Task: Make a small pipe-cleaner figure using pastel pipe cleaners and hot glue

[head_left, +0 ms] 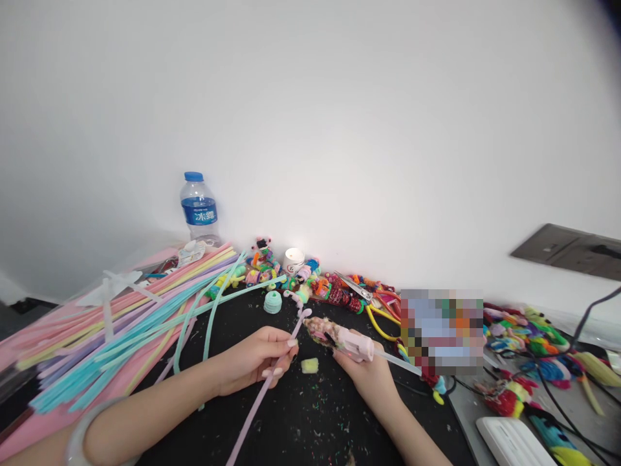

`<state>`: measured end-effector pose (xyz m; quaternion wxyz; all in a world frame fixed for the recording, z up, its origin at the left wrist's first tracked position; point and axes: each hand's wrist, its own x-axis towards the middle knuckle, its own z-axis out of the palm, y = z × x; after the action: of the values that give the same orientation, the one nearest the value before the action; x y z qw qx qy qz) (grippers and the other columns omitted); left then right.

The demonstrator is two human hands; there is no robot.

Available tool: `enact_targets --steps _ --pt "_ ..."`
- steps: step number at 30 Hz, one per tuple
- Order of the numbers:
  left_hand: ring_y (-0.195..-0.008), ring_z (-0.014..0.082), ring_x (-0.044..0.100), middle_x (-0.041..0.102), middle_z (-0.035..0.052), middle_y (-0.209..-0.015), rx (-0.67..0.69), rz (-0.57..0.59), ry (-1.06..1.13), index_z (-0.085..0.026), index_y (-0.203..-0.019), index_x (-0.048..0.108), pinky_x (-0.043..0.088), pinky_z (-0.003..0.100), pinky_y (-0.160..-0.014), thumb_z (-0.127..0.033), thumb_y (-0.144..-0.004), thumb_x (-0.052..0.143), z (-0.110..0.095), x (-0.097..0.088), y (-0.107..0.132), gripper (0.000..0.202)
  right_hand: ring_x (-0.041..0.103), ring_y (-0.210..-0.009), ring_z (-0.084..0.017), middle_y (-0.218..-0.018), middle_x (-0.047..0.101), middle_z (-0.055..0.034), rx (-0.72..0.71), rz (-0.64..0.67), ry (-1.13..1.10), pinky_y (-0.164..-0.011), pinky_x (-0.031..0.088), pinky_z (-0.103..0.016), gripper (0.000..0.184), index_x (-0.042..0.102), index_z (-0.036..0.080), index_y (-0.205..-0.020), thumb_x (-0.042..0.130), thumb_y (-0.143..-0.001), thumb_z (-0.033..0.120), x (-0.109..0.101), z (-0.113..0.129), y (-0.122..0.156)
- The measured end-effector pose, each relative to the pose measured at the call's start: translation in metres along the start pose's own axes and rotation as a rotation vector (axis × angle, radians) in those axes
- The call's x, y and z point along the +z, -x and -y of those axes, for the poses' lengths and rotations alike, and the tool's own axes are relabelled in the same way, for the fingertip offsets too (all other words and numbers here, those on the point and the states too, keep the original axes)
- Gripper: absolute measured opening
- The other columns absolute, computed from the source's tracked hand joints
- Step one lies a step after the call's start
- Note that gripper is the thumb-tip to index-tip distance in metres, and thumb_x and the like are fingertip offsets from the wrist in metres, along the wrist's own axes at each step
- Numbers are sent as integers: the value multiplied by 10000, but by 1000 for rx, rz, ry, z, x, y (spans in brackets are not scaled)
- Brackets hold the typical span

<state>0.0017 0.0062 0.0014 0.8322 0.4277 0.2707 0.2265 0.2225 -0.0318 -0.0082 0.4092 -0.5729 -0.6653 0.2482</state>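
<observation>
Pinching a lilac pipe cleaner (264,391) between thumb and fingers, the left hand (255,359) is closed on it just below its curled tip, a grip that seems meant to steady the curl beside the nozzle; the long tail trails slack across the black table (301,421); the right hand (369,378) is wrapped shut around a pink glue gun (347,340), its fluff-crusted nozzle aimed left at that curl, a clear glue stick jutting from the back; a yellow-green pompom (309,366) lies between the hands, within easy reach; a mint coil (272,302) sits just beyond; scissors (356,288), a small white candle (294,260) and a water bottle (198,210) stand back near the wall; a fan of pastel stems (121,317) lies to the left.
</observation>
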Motion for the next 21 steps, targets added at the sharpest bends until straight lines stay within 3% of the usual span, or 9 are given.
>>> enact_targets --steps 8,15,21 --pt "-367 38 224 438 -65 -454 7 -4 1 -132 -722 549 271 192 -406 -359 -774 614 1 0 -1 242 561 -547 -158 -628 639 -2 -6 36 -9 -543 458 -244 28 609 176 -681 603 -686 203 0 1 -1" --pt "-366 34 228 434 -69 -451 25 -16 25 -132 -704 540 274 189 -404 -352 -773 622 1 0 -1 244 473 -492 -121 -543 541 32 -4 85 -3 -492 390 -217 129 527 179 -592 619 -681 201 0 1 -1" --pt "-360 31 212 438 -68 -449 14 -9 30 -132 -712 539 250 188 -397 -339 -776 620 1 0 -1 232 486 -496 -128 -540 542 33 -5 63 10 -494 394 -222 133 531 183 -588 618 -685 209 1 1 0"
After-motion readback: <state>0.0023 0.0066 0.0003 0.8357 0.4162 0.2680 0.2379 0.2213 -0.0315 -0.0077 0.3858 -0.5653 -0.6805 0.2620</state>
